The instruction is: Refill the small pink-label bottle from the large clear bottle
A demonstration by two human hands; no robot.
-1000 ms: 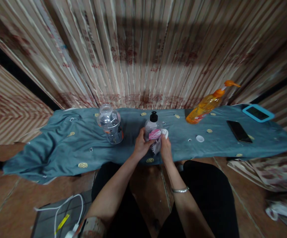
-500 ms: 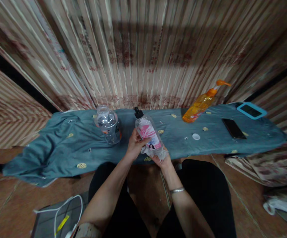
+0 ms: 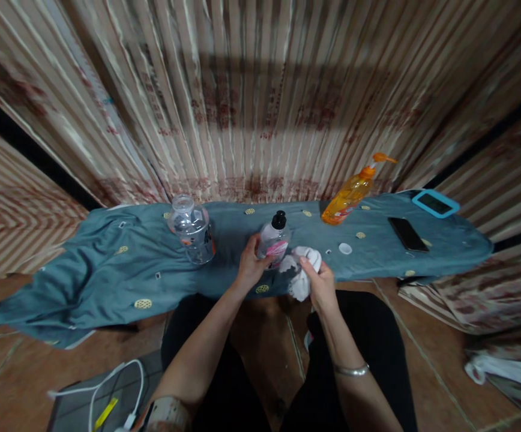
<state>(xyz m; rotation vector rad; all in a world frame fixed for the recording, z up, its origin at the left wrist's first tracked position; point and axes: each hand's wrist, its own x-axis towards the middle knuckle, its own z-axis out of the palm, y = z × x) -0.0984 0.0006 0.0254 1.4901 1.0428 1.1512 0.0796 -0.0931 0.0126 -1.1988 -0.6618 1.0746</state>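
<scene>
My left hand (image 3: 248, 268) grips a small clear bottle (image 3: 274, 240) with a pink label and a black cap, standing upright on the blue-grey cloth (image 3: 107, 264) that covers a low bench. My right hand (image 3: 320, 284) is closed on a crumpled white rag (image 3: 302, 270), held just right of the bottle at the bench's near edge. A silver bangle sits on my right wrist.
A clear jar (image 3: 191, 228) lies left of the bottle. An orange pump bottle (image 3: 351, 193), a small white cap (image 3: 345, 248), a black phone (image 3: 407, 234) and a blue-framed device (image 3: 435, 203) are to the right. Striped curtains hang behind. White cables (image 3: 107, 384) lie on the floor.
The bottle, tilted and lifted half a second ago, now stands upright on the cloth. My right hand has drawn the rag away from under it to the right.
</scene>
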